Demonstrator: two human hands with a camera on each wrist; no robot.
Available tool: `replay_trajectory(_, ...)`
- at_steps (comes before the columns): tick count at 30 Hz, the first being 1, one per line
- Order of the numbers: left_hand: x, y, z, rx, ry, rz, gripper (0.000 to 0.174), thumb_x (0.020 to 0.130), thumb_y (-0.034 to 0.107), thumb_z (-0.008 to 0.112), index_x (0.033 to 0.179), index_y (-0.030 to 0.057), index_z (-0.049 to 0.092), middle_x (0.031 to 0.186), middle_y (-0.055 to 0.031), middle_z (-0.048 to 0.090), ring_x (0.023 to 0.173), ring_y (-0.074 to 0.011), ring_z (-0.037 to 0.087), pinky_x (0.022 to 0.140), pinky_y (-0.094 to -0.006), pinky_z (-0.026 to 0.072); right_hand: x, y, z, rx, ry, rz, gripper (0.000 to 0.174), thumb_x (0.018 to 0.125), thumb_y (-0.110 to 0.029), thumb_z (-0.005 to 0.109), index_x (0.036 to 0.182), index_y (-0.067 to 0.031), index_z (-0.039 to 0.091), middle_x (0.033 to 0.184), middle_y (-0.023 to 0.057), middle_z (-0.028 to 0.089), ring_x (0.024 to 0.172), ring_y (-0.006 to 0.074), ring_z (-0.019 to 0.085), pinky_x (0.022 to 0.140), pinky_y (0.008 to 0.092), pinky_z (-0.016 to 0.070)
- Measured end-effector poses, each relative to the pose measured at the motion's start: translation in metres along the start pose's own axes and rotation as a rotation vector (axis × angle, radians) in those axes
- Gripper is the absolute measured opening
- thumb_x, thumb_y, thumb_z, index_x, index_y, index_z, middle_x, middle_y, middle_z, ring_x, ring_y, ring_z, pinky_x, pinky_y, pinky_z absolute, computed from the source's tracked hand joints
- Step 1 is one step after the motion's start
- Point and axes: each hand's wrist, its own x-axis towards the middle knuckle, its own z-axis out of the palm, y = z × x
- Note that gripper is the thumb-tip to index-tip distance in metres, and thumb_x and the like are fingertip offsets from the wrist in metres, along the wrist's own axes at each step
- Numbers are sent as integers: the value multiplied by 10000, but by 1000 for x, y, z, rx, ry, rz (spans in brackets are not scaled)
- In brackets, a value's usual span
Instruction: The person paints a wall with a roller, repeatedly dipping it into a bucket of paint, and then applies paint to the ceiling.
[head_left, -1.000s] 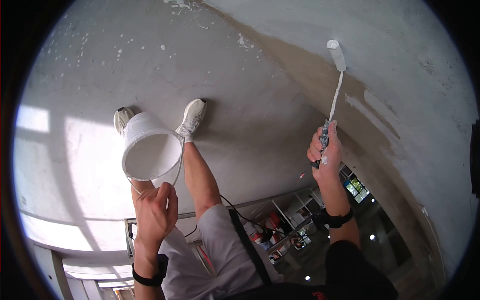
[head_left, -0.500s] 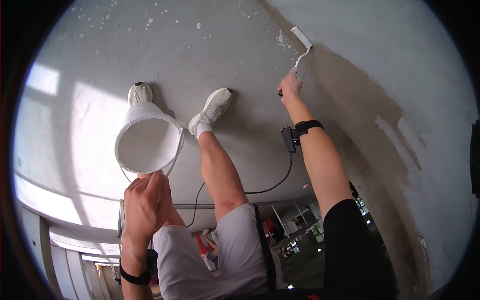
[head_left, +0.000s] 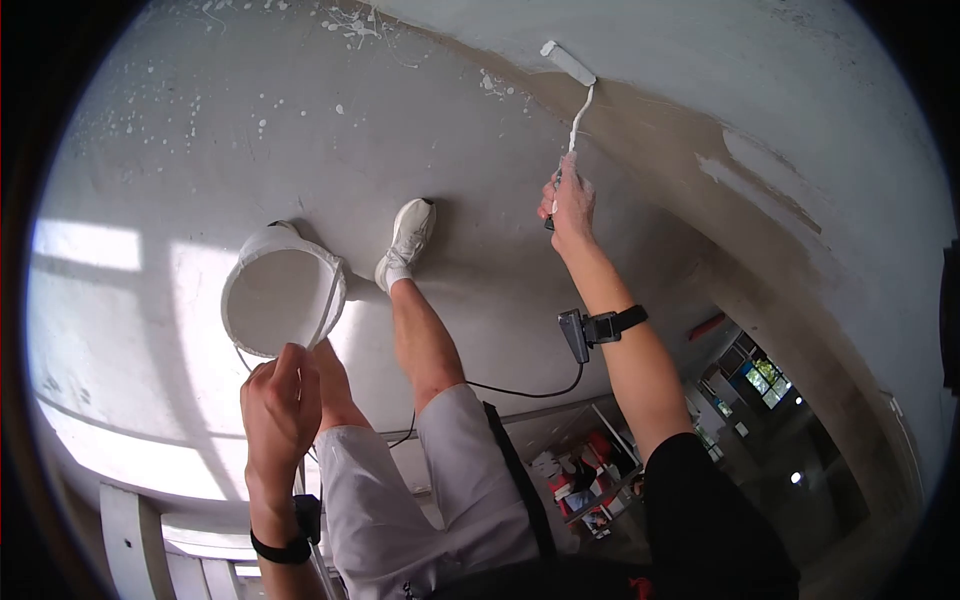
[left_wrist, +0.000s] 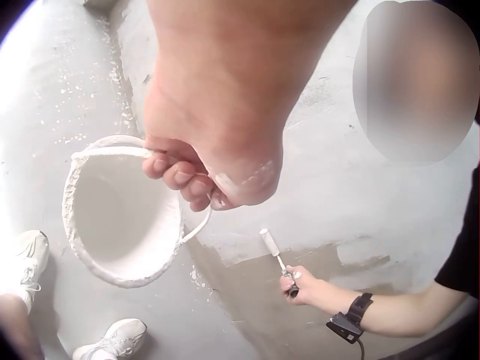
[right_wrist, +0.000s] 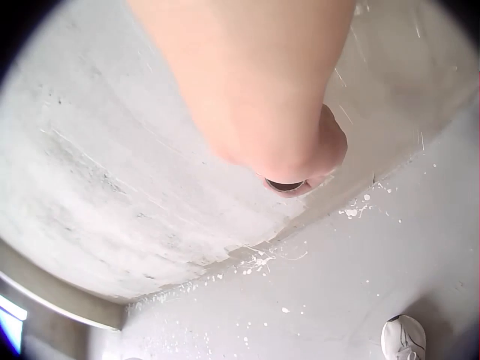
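Observation:
My left hand (head_left: 280, 410) grips the thin handle (left_wrist: 198, 226) of a white bucket (head_left: 275, 300), which hangs tilted with its mouth toward me. Inside, its walls look pale and coated, and paint crusts the rim. Out in front, my right hand (head_left: 572, 208) holds a paint roller (head_left: 570, 63) by its dark grip, the white-coated rod reaching away from me. The white roller sleeve overlaps the lower wall (head_left: 690, 120), beside an unpainted brown band. In the right wrist view my hand hides the roller except for the end of its grip (right_wrist: 286, 185).
White paint splashes (head_left: 350, 25) dot the grey floor (head_left: 480, 300) along the foot of the wall. My shoes (head_left: 408, 235) stand near the bucket. A black cable (head_left: 530, 393) hangs from the right wrist camera (head_left: 575, 335). Shelving with red items (head_left: 590, 465) lies behind me.
The roller and right hand have swung left from higher on the wall, dipped to its foot, and now sit farther along the band. The left hand keeps holding the bucket.

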Motion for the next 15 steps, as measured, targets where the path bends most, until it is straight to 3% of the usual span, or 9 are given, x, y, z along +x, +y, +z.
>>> replay_trajectory(10,-27,63,-34,28,-113,98,136,911,71,563,801,17,506,598,-173,562,543,-375,581,491,-436,443,-102,-46,-62,190,11,-103,474,990,-501,491,804,-65,496,548,-17,394,405,79,350,385,261,321)
replay_trajectory(15,-42,73,-36,60,-106,166,123,915,79,554,815,23,512,632,-194,594,580,-409,601,499,-462,459,-136,-43,-71,312,133,-223,479,1014,-498,446,818,-62,487,569,-4,407,418,63,356,375,232,303)
